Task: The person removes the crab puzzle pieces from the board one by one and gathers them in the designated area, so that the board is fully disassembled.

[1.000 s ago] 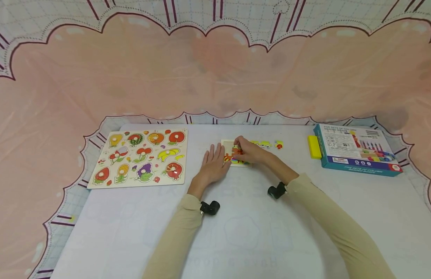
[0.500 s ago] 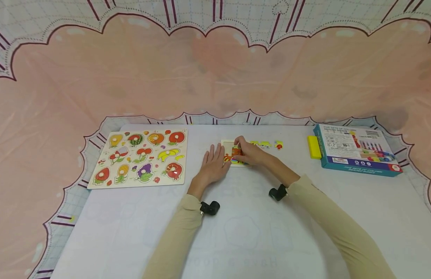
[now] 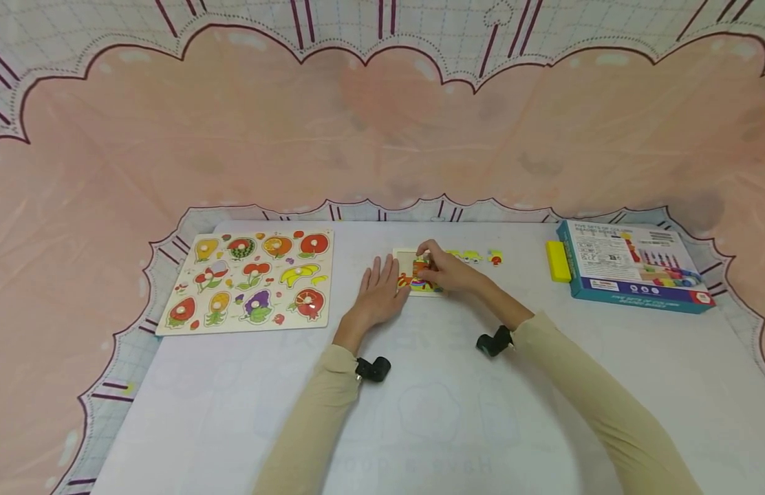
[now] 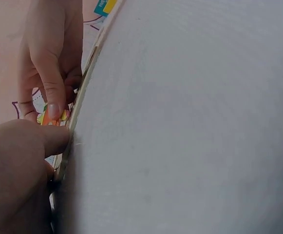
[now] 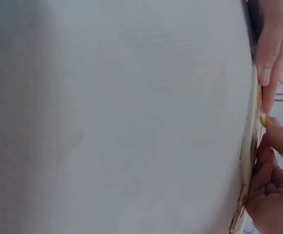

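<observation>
A small wooden puzzle board (image 3: 404, 256) with brightly coloured pieces lies at the far middle of the table. My left hand (image 3: 376, 294) rests flat at its left side, fingers straight and extended over the edge. From the right, my right hand (image 3: 449, 268) bends over the board. Its thumb and fingers pinch an orange and yellow puzzle piece (image 4: 46, 118), seen in the left wrist view close over the board. The right hand hides part of the board in the head view. In the right wrist view, both hands meet along the board's edge (image 5: 248, 151).
Several small yellow-green pieces (image 3: 472, 256) lie in a row right of the board, a red and yellow piece (image 3: 495, 257) at its end. A large fruit puzzle board (image 3: 221, 323) lies on the left. A teal box (image 3: 636, 265) and yellow block (image 3: 558, 261) lie on the right.
The right hand's fingers and thumb have shifted slightly over the board, with the piece staying near the same spot. The left hand has not moved.
</observation>
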Tool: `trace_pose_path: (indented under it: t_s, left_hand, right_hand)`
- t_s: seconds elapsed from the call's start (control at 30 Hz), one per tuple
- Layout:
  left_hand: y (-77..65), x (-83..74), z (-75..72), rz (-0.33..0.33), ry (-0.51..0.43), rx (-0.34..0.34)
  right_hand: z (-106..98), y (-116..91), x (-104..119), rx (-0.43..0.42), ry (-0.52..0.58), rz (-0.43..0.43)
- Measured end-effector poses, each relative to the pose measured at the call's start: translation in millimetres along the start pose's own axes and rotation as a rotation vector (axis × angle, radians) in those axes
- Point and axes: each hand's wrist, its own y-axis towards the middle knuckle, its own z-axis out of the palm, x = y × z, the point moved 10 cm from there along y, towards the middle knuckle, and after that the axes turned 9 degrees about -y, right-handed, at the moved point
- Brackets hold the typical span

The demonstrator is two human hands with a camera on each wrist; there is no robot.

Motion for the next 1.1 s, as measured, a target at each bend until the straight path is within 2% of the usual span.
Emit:
trace_pose_path:
  t_s: [0.07, 0.27, 0.4, 0.5, 0.6, 0.73, 0.83, 0.93, 1.1]
  left_hand:
    - [0.3, -0.1, 0.2, -0.003, 0.0, 0.0]
    - [0.9, -0.5, 0.7, -0.017, 0.002, -0.004]
    - [0.6, -1.7, 1.9, -0.021, -0.003, 0.002]
    - [-0.5, -2.9, 0.4, -0.017, -0.015, -0.003]
    - [-2.0, -3.4, -1.7, -0.011, -0.028, -0.009]
    - [-2.5, -2.7, -2.8, -0.003, -0.044, -0.014]
    - [-2.0, -2.2, -2.0, 0.001, -0.048, -0.016]
    - [-2.0, -2.4, -1.3, 0.001, -0.048, -0.017]
    - [-3.1, -4.3, -2.3, 0.0, -0.051, -0.019]
  right_hand:
    - [-1.0, -0.5, -3.6, 0.005, 0.052, 0.024]
    - [-8.1, -6.8, -24.0, -0.007, 0.245, 0.188]
    - [-27.8, -18.7, -29.7, -0.056, 0.304, 0.207]
    - [-45.3, -30.9, -39.1, -0.096, 0.285, 0.207]
    - [-54.5, -44.8, -56.7, -0.105, 0.239, 0.239]
    - [-53.6, -61.5, -80.4, -0.072, 0.164, 0.283]
    - [-48.4, -69.5, -90.4, -0.049, 0.137, 0.286]
    - [-45.4, -72.9, -92.9, -0.052, 0.127, 0.276]
    - [-45.8, -73.6, -81.8, -0.063, 0.111, 0.241]
